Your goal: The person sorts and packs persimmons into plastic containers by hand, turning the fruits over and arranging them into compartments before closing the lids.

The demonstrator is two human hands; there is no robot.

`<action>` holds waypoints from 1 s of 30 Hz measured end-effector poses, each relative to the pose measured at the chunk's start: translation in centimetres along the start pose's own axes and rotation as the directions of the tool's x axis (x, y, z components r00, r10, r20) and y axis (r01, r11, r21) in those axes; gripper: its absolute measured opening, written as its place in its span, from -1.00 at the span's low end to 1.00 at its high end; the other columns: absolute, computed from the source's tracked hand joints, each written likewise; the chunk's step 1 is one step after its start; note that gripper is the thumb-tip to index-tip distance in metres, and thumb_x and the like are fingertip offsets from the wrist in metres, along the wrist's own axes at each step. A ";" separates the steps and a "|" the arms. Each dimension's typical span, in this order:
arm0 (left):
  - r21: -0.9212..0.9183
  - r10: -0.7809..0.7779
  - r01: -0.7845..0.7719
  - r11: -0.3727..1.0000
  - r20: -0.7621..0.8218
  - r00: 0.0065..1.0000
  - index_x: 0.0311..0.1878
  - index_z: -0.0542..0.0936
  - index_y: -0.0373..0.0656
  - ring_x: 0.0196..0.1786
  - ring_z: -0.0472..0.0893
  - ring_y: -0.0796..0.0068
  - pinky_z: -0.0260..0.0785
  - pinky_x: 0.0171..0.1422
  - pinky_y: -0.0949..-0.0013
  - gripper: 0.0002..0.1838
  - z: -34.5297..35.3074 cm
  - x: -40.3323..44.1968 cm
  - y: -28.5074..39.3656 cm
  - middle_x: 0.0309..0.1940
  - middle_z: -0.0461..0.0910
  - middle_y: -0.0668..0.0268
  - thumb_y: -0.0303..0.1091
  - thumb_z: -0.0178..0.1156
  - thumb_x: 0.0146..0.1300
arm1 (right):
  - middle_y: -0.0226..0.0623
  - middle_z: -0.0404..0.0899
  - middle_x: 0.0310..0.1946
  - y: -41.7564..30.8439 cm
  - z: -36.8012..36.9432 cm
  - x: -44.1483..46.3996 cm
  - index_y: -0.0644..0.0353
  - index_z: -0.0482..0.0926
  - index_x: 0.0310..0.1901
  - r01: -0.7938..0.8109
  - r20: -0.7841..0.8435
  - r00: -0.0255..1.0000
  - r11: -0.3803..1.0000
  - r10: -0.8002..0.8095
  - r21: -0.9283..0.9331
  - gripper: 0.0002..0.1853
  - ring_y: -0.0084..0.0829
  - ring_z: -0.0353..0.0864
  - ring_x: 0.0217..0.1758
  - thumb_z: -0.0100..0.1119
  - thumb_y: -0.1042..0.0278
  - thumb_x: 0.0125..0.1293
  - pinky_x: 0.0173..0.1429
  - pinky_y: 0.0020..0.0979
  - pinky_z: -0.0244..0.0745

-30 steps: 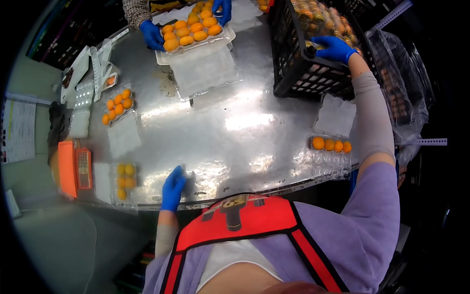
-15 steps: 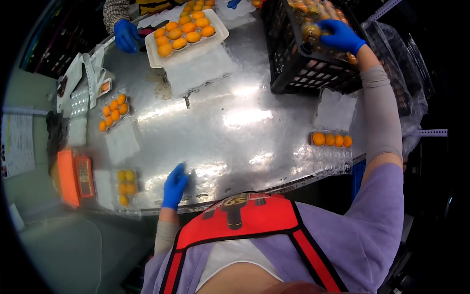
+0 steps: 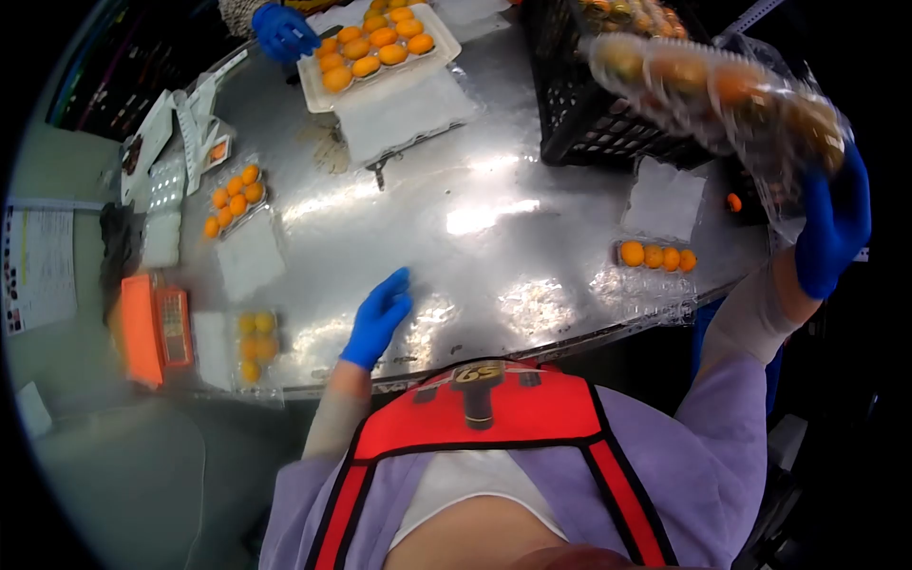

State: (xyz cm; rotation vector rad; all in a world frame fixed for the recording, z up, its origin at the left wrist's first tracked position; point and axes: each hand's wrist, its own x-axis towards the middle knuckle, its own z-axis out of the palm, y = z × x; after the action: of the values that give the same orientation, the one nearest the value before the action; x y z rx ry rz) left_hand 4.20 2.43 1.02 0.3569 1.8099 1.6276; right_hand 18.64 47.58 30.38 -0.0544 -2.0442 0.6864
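Note:
My right hand, in a blue glove, is closed on one end of a clear plastic fruit pack. The pack is held up at the right, tilted and partly blurred, with orange and greenish round fruit inside. Behind it stands a black plastic crate with more packed fruit. Low over the metal table, near its front edge, my left hand has its fingers stretched out and holds nothing. An open clear pack with a row of orange fruit lies below the crate.
Two open packs of orange fruit lie on the left, beside an orange scale. A white tray of orange fruit is at the back, where another person's gloved hand reaches in. A single small orange fruit lies at right.
My right hand has lifted the fruit pack out of the crate and swung it right and toward me. My left hand has shifted right and slightly up. The other person's hand has moved toward the tray.

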 end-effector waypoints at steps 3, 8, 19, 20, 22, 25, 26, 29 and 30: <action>-0.253 -0.188 0.247 0.935 0.236 0.954 0.37 0.18 -0.08 0.11 0.46 0.36 0.30 0.17 0.34 -0.29 3.8 0.5 6.2 0.17 0.40 0.20 0.09 0.04 0.26 | -0.07 0.51 0.00 -0.5 2.3 -3.1 0.38 0.42 0.09 -0.029 0.173 0.985 0.978 -0.007 0.206 -0.58 -0.23 0.51 0.09 0.17 0.52 0.18 0.20 -0.24 0.41; -0.655 0.048 0.603 0.455 0.695 0.718 0.39 0.09 -0.11 0.20 0.40 0.12 0.30 0.23 0.15 -0.17 4.8 2.5 5.6 0.26 0.28 0.08 0.31 -0.18 0.23 | -0.23 0.59 -0.24 -1.3 15.2 -8.4 0.20 0.56 -0.12 0.085 0.450 0.846 0.906 -0.285 0.414 -0.56 -0.28 0.55 -0.27 0.21 0.52 -0.18 -0.18 -0.36 0.41; -0.854 -0.072 -0.009 0.521 -0.055 0.996 0.34 0.19 -0.24 0.30 0.29 0.29 0.10 0.39 0.32 -0.41 -1.1 4.9 -3.1 0.29 0.26 0.18 -0.42 -0.08 0.20 | -0.24 0.54 -0.09 3.1 24.1 -26.3 0.08 0.52 -0.08 0.113 0.644 0.749 0.988 -0.156 0.107 -0.50 -0.14 0.52 -0.05 0.17 0.60 -0.20 0.03 -0.20 0.41; -0.854 -0.072 -0.010 0.521 -0.055 0.996 0.34 0.19 -0.24 0.30 0.29 0.29 0.10 0.39 0.32 -0.41 -1.5 5.0 -3.6 0.29 0.26 0.18 -0.42 -0.08 0.20 | -0.21 0.53 -0.11 3.0 24.2 -27.2 0.07 0.52 -0.04 0.105 0.687 0.712 0.989 -0.145 0.100 -0.49 -0.12 0.52 -0.05 0.14 0.59 -0.16 0.04 -0.21 0.42; -0.247 -0.050 -0.004 0.969 -0.211 0.976 0.33 0.24 -0.22 0.27 0.32 0.40 0.14 0.34 0.42 -0.48 -2.2 4.9 -3.5 0.27 0.29 0.21 -0.46 -0.06 0.27 | -0.19 0.53 -0.10 2.1 23.9 -26.9 0.07 0.51 -0.01 0.125 0.678 0.720 0.988 -0.149 0.085 -0.48 -0.12 0.52 -0.05 0.12 0.61 -0.14 0.03 -0.21 0.43; -0.185 -0.029 -0.039 0.982 -0.350 0.936 0.33 0.29 -0.11 0.27 0.31 0.37 0.09 0.36 0.40 -0.39 -2.1 4.8 -1.4 0.28 0.30 0.24 -0.61 -0.05 0.14 | -0.15 0.53 -0.07 2.9 24.3 -26.3 0.10 0.50 0.04 0.041 0.690 0.715 0.992 -0.112 0.119 -0.49 -0.09 0.50 0.00 0.08 0.62 -0.05 0.08 -0.21 0.41; -0.141 0.016 -0.082 0.987 -0.417 0.909 0.29 0.34 -0.12 0.15 0.39 0.44 0.22 0.24 0.44 -0.47 -2.3 4.7 -1.4 0.18 0.37 0.22 -0.55 -0.02 0.19 | -0.14 0.53 -0.05 3.6 24.7 -26.3 0.12 0.50 0.04 -0.039 0.627 0.778 0.994 -0.033 0.102 -0.53 -0.10 0.48 0.02 0.08 0.59 0.00 0.10 -0.21 0.40; -0.185 -0.071 -0.024 0.982 -0.488 0.870 0.21 0.38 -0.20 -0.11 0.51 0.51 0.37 -0.03 0.46 -0.57 -2.4 3.5 -0.7 -0.02 0.49 0.25 -0.40 0.04 0.26 | -0.12 0.51 0.02 4.8 26.2 -24.7 0.13 0.48 0.09 -0.200 0.492 0.849 0.979 0.191 -0.034 -0.59 -0.16 0.45 0.11 0.12 0.43 0.15 0.18 -0.28 0.35; -0.182 -0.070 -0.022 0.983 -0.486 0.871 0.21 0.38 -0.20 -0.11 0.51 0.51 0.37 -0.03 0.46 -0.57 -2.2 2.7 -1.0 -0.02 0.49 0.25 -0.40 0.04 0.26 | -0.11 0.52 0.00 5.1 27.1 -24.3 0.13 0.48 0.10 -0.317 0.490 0.822 0.948 0.291 -0.031 -0.60 -0.13 0.47 0.07 0.10 0.38 0.18 0.19 -0.27 0.34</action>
State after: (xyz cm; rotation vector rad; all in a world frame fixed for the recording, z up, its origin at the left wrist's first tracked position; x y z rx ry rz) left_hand 1.00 2.21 -0.71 -0.1866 1.9849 1.9763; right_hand 9.17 32.41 -1.72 -0.1996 -2.5359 1.0361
